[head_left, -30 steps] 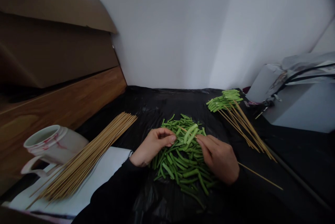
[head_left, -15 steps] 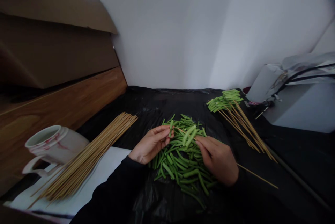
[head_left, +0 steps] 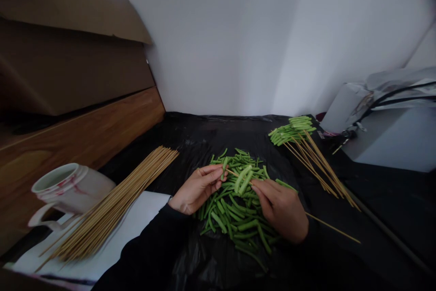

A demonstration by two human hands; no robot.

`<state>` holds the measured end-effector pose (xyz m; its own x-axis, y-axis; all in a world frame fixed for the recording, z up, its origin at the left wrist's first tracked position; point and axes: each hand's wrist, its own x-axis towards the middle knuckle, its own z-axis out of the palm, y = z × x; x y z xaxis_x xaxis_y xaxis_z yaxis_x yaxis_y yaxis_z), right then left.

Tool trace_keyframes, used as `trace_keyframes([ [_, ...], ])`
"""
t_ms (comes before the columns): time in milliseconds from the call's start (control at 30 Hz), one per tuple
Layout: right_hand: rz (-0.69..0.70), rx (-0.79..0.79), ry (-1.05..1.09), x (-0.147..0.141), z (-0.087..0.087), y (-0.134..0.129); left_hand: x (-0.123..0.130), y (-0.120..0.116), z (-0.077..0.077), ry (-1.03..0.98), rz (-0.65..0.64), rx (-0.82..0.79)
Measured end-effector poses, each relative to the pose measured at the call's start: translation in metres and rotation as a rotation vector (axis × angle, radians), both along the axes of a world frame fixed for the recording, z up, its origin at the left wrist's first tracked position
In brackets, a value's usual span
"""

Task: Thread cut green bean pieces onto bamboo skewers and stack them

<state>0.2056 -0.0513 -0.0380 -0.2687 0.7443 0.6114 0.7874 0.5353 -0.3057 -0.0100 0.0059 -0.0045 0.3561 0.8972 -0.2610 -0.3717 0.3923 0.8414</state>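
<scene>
My left hand [head_left: 200, 187] pinches a short green bean piece [head_left: 225, 168] upright between thumb and fingertips. My right hand [head_left: 282, 207] is closed on a thin wooden skewer [head_left: 334, 228], whose rear end sticks out to the right behind the hand. Two green bean pieces [head_left: 244, 180] sit side by side across the skewer, just ahead of my right fingers. The skewer's front end reaches the bean piece at my left fingertips; whether it has pierced it I cannot tell. Beneath both hands lies a loose pile of cut green beans [head_left: 235, 218] on black plastic [head_left: 194, 254].
Bare skewers [head_left: 119, 204] lie bundled on white paper [head_left: 141, 218] at left, beside a white mug [head_left: 76, 186] on its side. Skewered beans [head_left: 293, 130] lie at back right, near a pale box [head_left: 391, 139]. A cardboard box [head_left: 75, 64] stands at left.
The skewer with its two bean pieces and my right hand have shifted slightly left, toward the piece in my left hand. A bean is now visible behind my right hand.
</scene>
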Motion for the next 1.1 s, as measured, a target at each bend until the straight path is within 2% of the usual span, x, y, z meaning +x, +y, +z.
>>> trace_keyframes([
  [300, -0.002, -0.006, -0.032, 0.0012, -0.0021, 0.0001, 0.0004, 0.0001, -0.0038, 0.132, -0.033, 0.175],
  [500, 0.02, -0.027, 0.008, 0.0005, -0.0036, 0.0009, -0.0001, 0.0, -0.0046, 0.199, -0.05, 0.222],
  [733, 0.053, -0.015, 0.058, 0.001, -0.0038, 0.0017, -0.0012, 0.0002, -0.0056, 0.21, -0.054, 0.219],
  [1100, 0.077, -0.027, 0.058, -0.0019, -0.0039, -0.0006, 0.0015, -0.0031, 0.0002, 0.134, -0.047, 0.104],
])
